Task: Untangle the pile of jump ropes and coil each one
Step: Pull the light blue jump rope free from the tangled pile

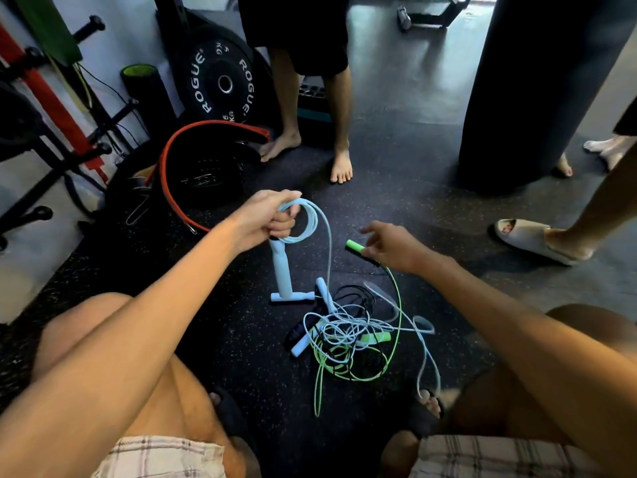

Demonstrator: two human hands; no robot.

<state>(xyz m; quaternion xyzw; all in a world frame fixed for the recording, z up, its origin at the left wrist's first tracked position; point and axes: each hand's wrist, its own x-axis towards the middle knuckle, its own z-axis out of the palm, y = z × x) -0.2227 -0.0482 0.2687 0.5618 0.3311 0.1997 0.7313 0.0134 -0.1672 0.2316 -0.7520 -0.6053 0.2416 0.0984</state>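
The dark rubber floor (396, 188) leaves open room toward top centre, hemmed in by the black punching bag (527, 98) at upper right, a bystander's bare feet (341, 167) at top centre and a sandalled foot (531, 238) at right. Most of the work is still to do, I judge: the pile (344, 334) of blue, green and black ropes lies knotted at lower centre, between the person's knees. Only the light-blue rope (312, 219) is partly coiled. Its loops are gripped in the left hand (272, 219) at centre, and its tail runs down into the tangle. The right hand (396, 248), blurred, seems to pinch the green handle (355, 246), which is lifted off the floor.
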